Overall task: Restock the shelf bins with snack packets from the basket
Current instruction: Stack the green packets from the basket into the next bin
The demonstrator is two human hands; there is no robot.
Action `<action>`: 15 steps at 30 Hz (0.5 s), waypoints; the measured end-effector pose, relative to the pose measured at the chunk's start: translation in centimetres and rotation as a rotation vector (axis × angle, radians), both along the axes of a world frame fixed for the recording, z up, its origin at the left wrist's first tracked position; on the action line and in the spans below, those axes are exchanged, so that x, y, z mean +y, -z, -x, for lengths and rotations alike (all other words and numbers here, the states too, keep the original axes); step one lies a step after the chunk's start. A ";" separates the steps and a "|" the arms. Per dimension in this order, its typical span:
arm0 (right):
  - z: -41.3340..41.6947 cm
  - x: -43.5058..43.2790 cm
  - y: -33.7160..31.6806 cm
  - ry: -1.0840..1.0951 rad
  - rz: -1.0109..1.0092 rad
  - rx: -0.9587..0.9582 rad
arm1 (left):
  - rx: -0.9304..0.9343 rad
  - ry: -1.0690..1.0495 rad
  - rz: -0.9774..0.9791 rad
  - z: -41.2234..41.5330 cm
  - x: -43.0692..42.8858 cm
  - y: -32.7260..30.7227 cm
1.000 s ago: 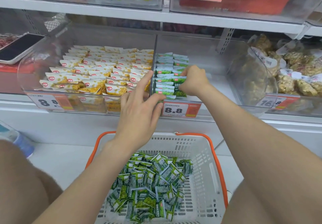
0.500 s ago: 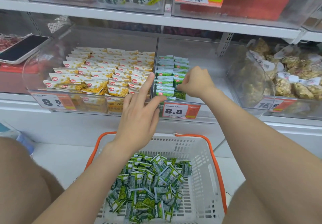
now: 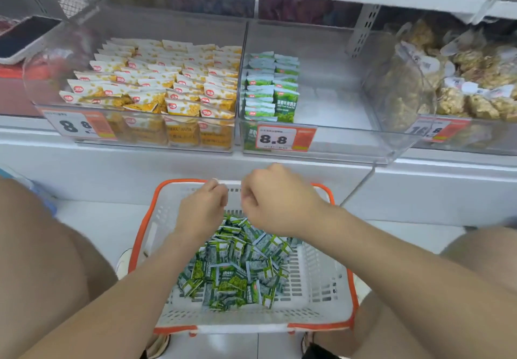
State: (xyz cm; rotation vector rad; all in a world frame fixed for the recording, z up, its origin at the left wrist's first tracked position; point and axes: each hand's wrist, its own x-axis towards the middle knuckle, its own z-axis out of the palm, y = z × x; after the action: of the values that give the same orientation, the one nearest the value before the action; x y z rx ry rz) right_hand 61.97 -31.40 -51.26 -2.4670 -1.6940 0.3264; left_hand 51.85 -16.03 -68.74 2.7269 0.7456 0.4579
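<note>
A white basket with an orange rim sits on the floor between my knees, with a heap of green snack packets inside. Both hands hover over its far end, above the heap. My left hand and my right hand are side by side with fingers curled under, and no packet shows in either. On the shelf above, a clear bin holds two short rows of the same green packets against its left wall. The rest of that bin is bare.
The clear bin to the left is full of yellow snack packets. Bagged snacks fill the bin to the right. A phone lies at the far left. Price tags hang on the bin fronts. My knees flank the basket.
Both hands have dropped from the shelf bins to just above the basket. My right hand let go of the packets in the bin, and my left hand's straight fingers have curled.
</note>
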 end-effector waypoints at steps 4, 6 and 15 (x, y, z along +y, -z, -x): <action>0.9 0.3 3.3 -0.159 0.270 -0.110 | 0.405 -0.160 0.224 1.7 0.3 4.9; 0.5 0.8 4.2 -0.189 0.331 -0.153 | 0.592 -0.137 0.253 1.8 -0.1 6.7; -1.0 2.9 7.0 -0.225 0.446 -0.191 | 0.838 0.050 0.502 1.3 -1.3 14.0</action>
State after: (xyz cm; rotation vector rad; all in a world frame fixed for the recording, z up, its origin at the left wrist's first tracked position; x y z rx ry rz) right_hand 62.97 -28.53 -58.31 -2.6783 -2.1933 0.5651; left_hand 50.60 -17.32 -82.72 2.3671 0.8139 -0.8307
